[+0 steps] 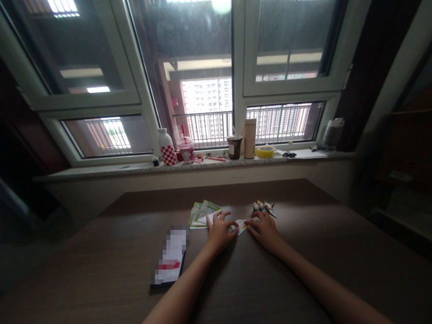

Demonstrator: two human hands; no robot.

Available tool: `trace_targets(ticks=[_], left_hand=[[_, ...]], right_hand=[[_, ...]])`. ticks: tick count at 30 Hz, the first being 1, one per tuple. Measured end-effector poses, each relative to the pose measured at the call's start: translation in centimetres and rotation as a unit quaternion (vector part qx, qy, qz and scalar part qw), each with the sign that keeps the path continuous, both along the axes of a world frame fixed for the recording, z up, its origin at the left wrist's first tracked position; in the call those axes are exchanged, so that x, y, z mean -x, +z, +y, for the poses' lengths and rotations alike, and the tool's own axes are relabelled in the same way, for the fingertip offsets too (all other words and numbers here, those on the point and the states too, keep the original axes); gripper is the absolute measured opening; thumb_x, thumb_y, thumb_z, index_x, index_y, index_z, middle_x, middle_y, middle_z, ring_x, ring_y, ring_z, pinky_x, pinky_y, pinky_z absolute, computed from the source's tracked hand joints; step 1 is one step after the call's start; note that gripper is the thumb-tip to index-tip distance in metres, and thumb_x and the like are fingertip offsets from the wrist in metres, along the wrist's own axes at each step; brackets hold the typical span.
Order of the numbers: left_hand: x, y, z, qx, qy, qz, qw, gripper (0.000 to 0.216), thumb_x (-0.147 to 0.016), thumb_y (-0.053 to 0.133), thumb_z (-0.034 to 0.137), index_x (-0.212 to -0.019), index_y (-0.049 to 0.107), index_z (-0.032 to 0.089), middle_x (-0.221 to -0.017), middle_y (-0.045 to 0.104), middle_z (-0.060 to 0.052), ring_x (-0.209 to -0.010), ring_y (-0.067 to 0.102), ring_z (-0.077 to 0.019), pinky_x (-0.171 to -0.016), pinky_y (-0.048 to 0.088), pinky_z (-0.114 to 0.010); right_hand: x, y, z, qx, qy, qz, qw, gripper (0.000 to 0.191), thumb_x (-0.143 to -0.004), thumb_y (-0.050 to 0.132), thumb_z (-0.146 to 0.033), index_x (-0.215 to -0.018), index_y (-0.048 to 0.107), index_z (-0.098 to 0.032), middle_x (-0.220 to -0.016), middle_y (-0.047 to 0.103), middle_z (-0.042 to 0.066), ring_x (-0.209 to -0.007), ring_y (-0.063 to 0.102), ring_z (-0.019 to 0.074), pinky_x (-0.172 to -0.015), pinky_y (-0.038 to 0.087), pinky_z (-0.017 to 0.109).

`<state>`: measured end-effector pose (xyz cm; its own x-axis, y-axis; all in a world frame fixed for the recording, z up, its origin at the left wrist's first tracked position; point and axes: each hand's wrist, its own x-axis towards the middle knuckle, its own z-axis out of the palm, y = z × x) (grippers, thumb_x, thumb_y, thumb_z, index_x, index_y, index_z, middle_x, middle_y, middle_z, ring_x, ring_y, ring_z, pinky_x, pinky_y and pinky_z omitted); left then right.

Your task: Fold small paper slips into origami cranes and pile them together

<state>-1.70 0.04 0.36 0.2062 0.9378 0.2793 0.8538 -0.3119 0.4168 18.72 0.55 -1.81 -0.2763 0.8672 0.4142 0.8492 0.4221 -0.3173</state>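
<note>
Paper (240, 224), small, white with some yellow print, lies flat between my hands, mid-table toward the far edge. Left hand (221, 230): fingers (225, 215) spread, palm down, tips on the paper's left end. Right hand (265, 230): fingers (252, 222) close together, tips on its right end; pinching or just pressing, can't tell. I judge it thin, light and limp. It would crease easily and slide on the smooth table (303, 270), so pin it flat and take it by a free corner. Just past the left fingertips: green-white sheets (201, 213), fanned. Just past the right fingertips: small colourful folded bits (263, 207). Toward the near left: flat item (170, 261), apart from both hands.
</note>
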Motion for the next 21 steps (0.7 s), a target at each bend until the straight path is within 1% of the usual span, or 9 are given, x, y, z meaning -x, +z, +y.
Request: trace_targets(ticks=[3,5,10,13,15,18,21], left_hand=[[-0.1,0.1,-0.2,0.010,-0.010,0.006,1.000,0.025,-0.083,0.065,0.044,-0.106,0.073,0.042,-0.141,0.052,-0.001,-0.137,0.032,-0.0343,-0.111,-0.001,-0.073],[-0.1,0.1,-0.3,0.014,-0.011,0.010,1.000,0.026,-0.084,0.063,0.045,-0.107,0.073,0.041,-0.143,0.051,-0.002,-0.138,0.031,-0.0350,-0.111,-0.003,-0.073],[-0.1,-0.1,-0.1,0.010,-0.006,0.005,1.000,0.022,-0.083,0.063,0.047,-0.101,0.075,0.040,-0.140,0.053,-0.001,-0.137,0.032,-0.0349,-0.110,-0.001,-0.075],[0.0,-0.2,0.1,0.008,-0.004,0.000,1.000,0.016,-0.083,0.064,0.042,-0.092,0.076,0.039,-0.139,0.054,0.001,-0.136,0.033,-0.0341,-0.110,0.002,-0.074],[0.1,-0.2,0.1,0.012,-0.003,-0.001,1.000,0.014,-0.083,0.065,0.039,-0.091,0.076,0.038,-0.139,0.055,0.001,-0.136,0.034,-0.0335,-0.111,0.004,-0.073],[0.1,-0.2,0.1,0.011,-0.001,-0.001,1.000,0.020,-0.081,0.066,0.039,-0.099,0.074,0.040,-0.140,0.053,0.001,-0.136,0.033,-0.0330,-0.110,0.005,-0.073],[0.1,-0.3,0.1,0.007,0.000,0.000,1.000,0.027,-0.082,0.066,0.040,-0.108,0.071,0.042,-0.140,0.052,0.000,-0.137,0.032,-0.0334,-0.110,0.002,-0.074]], right_hand=[[0.0,0.1,0.0,-0.003,0.011,-0.005,1.000,0.027,-0.091,0.057,-0.032,-0.115,0.069,-0.034,-0.117,0.059,0.008,-0.114,0.049,0.0268,-0.099,0.038,0.047],[0.0,0.1,-0.1,-0.006,0.020,-0.006,1.000,0.027,-0.091,0.056,-0.031,-0.114,0.069,-0.033,-0.116,0.061,0.007,-0.113,0.050,0.0261,-0.099,0.037,0.047],[0.0,0.6,-0.4,-0.010,0.058,-0.001,0.998,0.023,-0.090,0.056,-0.027,-0.104,0.072,-0.034,-0.114,0.066,0.003,-0.113,0.050,0.0254,-0.102,0.033,0.049],[0.1,0.6,-0.4,-0.012,0.067,0.005,0.998,0.024,-0.089,0.055,-0.025,-0.101,0.073,-0.034,-0.113,0.069,0.001,-0.113,0.050,0.0255,-0.103,0.032,0.049],[0.0,0.4,-0.3,-0.010,0.067,0.011,0.998,0.025,-0.088,0.054,-0.024,-0.101,0.073,-0.034,-0.114,0.070,0.001,-0.114,0.050,0.0256,-0.103,0.032,0.049],[-0.1,-0.1,0.1,-0.003,0.072,0.021,0.997,0.027,-0.088,0.053,-0.022,-0.103,0.073,-0.033,-0.117,0.070,0.000,-0.118,0.049,0.0263,-0.104,0.032,0.051],[-0.2,-0.5,0.3,0.005,0.078,0.038,0.996,0.027,-0.087,0.054,-0.022,-0.105,0.072,-0.032,-0.120,0.070,0.000,-0.122,0.047,0.0267,-0.107,0.031,0.052]])
